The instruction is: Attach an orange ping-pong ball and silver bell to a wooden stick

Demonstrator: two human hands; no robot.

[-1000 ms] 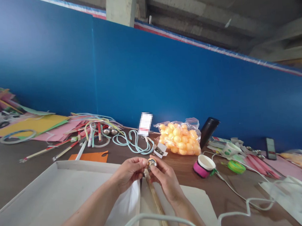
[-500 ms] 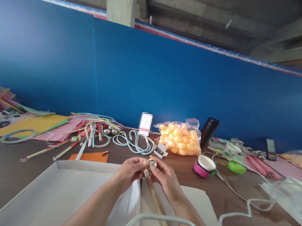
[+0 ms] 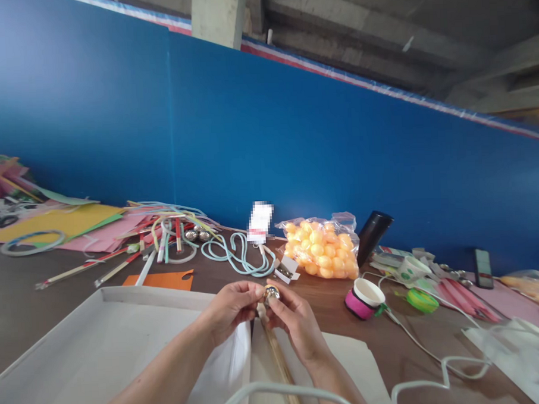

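Observation:
My left hand [image 3: 233,306] and my right hand [image 3: 298,323] meet over the front of the table, both with fingers closed. Between their fingertips is a small shiny metal bell [image 3: 272,293], silver with a golden edge. The right thumb presses on its face while the left finger and thumb pinch its left side. Just below the bell, a thin wooden stick [image 3: 279,359] with a pale tip slants down toward me, passing beside the right palm. Whether the fingers also grip the stick is hidden.
A shallow white box lid [image 3: 101,352] lies under my left forearm. Farther back are light-blue cords [image 3: 240,257], a bag of orange balls [image 3: 323,247], a small open box [image 3: 286,269], a pink-and-white tape roll [image 3: 365,298] and a black cylinder [image 3: 374,236]. A white cable [image 3: 419,353] loops at right.
Almost nothing differs. Both hands stay in place around the bell, with only a very slight shift of the fingers.

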